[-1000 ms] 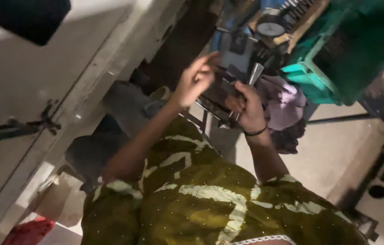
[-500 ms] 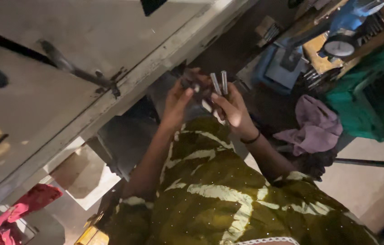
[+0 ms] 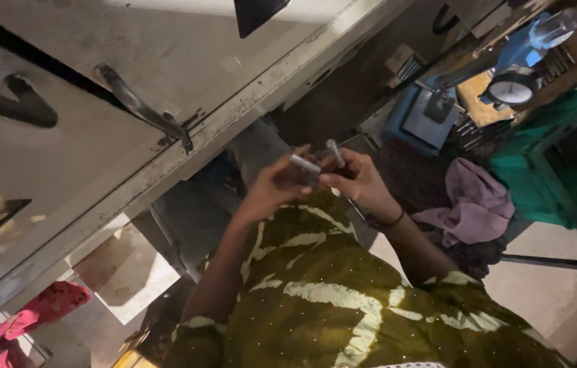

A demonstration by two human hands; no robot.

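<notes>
My left hand (image 3: 271, 189) and my right hand (image 3: 360, 180) are held together in front of my chest, above my green and yellow patterned garment (image 3: 329, 300). The left hand grips a short silver metal cylinder (image 3: 304, 164). Between the fingers of the right hand, a second small metal cylinder (image 3: 335, 152) points up and away from me. The two parts are close together, almost touching. A dark band circles my right wrist (image 3: 389, 221).
A grey machine door with a dark lever handle (image 3: 142, 109) fills the left. At the right stand a dial gauge (image 3: 512, 90) on a blue base (image 3: 425, 119), a purple cloth (image 3: 476, 204) and a green machine (image 3: 561, 157). A red cloth (image 3: 36, 313) lies lower left.
My hands have drawn back from the gauge stand toward my chest, carrying the metal parts. The view has swung, so the gauge and green machine now sit farther right.
</notes>
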